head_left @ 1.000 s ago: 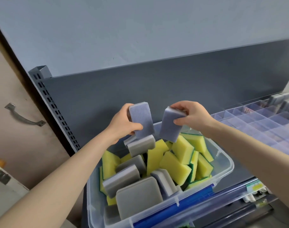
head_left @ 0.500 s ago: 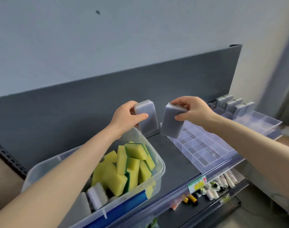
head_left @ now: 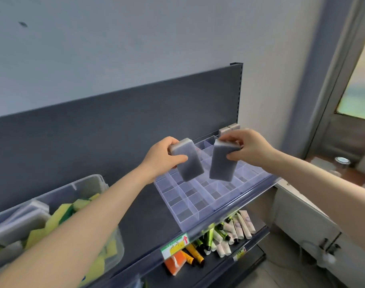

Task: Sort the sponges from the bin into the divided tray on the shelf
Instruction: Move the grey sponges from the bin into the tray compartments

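Observation:
My left hand [head_left: 164, 155] grips a grey sponge [head_left: 188, 163] by its top end. My right hand [head_left: 249, 147] holds a second grey sponge [head_left: 222, 163] the same way. Both sponges hang upright, side by side and apart, above the clear divided tray [head_left: 198, 213] on the dark shelf. Grey sponges [head_left: 229, 128] stand in the tray's far compartments, partly hidden behind my right hand. The clear bin [head_left: 88, 183] at the lower left holds several yellow-green sponges [head_left: 59, 217] and grey sponges [head_left: 21, 222]; my left forearm crosses over it.
A dark back panel [head_left: 94, 132] rises behind the shelf. Below, a lower shelf holds several tubes [head_left: 225, 235] and an orange pack [head_left: 175, 265], with a price label [head_left: 175, 245] on the shelf edge. A white cabinet [head_left: 302, 221] and a doorway [head_left: 356, 96] lie to the right.
Both hands carried their grey sponges rightward from over the bin to above the divided tray. The view swung right, so the bin now sits at the lower left.

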A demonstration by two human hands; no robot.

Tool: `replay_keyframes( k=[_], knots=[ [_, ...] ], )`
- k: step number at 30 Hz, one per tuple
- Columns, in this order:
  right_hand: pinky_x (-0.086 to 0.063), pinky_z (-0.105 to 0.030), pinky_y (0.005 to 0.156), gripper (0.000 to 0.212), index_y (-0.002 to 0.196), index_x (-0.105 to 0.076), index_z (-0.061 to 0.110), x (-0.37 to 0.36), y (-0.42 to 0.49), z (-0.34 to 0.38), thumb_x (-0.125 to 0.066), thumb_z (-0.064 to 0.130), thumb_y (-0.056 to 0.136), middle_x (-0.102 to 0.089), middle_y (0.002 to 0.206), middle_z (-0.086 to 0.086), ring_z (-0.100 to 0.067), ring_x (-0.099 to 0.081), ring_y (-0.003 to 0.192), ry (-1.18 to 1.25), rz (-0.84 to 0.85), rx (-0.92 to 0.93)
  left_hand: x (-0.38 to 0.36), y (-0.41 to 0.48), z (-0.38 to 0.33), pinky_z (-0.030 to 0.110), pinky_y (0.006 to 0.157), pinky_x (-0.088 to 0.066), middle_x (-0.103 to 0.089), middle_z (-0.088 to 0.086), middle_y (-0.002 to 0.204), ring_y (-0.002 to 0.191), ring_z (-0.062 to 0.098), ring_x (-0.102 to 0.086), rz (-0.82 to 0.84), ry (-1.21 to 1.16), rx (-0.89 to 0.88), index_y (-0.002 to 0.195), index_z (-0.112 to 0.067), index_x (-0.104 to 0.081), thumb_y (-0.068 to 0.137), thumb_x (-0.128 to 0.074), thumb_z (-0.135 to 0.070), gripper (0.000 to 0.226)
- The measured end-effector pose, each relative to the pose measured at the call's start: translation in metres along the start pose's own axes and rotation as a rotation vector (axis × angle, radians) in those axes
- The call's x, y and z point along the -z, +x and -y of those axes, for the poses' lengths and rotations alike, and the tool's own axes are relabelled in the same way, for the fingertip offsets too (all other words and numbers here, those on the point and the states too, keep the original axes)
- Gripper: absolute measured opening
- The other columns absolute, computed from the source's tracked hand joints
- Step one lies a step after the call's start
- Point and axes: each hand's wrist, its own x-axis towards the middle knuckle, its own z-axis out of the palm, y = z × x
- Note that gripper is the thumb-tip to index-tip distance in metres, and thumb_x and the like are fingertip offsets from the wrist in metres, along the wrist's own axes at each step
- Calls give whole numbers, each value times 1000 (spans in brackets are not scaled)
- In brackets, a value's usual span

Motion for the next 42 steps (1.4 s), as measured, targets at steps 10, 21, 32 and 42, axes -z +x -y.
replay_keyframes(
  k=[10,21,32,42],
  knots=[
    [-50,-36,81,47,106,-68,21,43,18,-103,-72,-2,66,-67,96,-2,-22,-60,88,-32,-32,-129,-101,84,-21,47,75,-55,-64,-2,86,82,24,-63,108,81,-42,93,-26,-57,72,-75,-28,28],
    [-44,-24,77,47,107,-68,18,94,112,-169,-69,-5,66,-67,96,2,-15,-59,86,-98,-44,-139,-163,196,-23,35,66,-55,-62,-9,83,76,16,-62,118,76,-38,95,-30,-56,70,-75,-34,31],
    [-47,-29,80,48,108,-67,16,120,167,-234,-69,-5,65,-66,98,4,-16,-58,90,-74,53,-92,-197,250,-36,24,57,-43,-63,-10,83,72,11,-57,93,88,14,89,-33,-56,70,-75,-33,26],
    [-43,-13,69,51,98,-66,30,140,213,-298,-67,-7,63,-66,96,10,-8,-58,86,23,282,56,-238,253,-49,27,63,-49,-65,-6,88,76,13,-60,-41,94,177,97,-27,-58,72,-76,-22,31]
  ],
)
